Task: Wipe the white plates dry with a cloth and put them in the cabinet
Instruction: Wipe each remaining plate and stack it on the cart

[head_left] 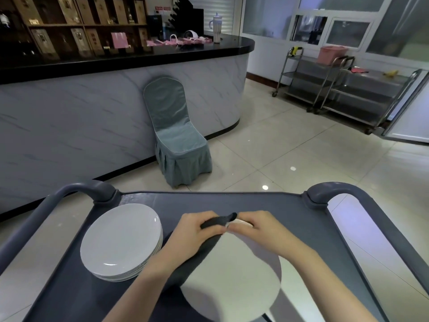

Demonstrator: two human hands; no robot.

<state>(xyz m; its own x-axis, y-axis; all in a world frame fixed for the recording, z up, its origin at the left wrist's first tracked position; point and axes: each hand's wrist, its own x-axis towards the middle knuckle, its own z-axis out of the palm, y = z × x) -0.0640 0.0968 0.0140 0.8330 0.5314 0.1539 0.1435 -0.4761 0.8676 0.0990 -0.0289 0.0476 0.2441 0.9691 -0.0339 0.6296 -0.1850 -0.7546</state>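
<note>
A white plate point(232, 280) is held tilted above the grey cart top point(290, 219), its near face toward me. My right hand point(253, 228) grips the plate's far rim. My left hand point(192, 231) grips a dark grey cloth point(202, 252) and presses it against the plate's left edge; the cloth runs from the far rim down under my left wrist. A stack of several white plates point(120, 240) sits on the left part of the cart.
The cart has raised grey handles at left point(88, 187) and right point(336, 189). A covered teal chair point(176, 140) stands ahead against a curved marble-look counter point(92, 117). Steel trolleys point(343, 89) stand at the far right on the tiled floor.
</note>
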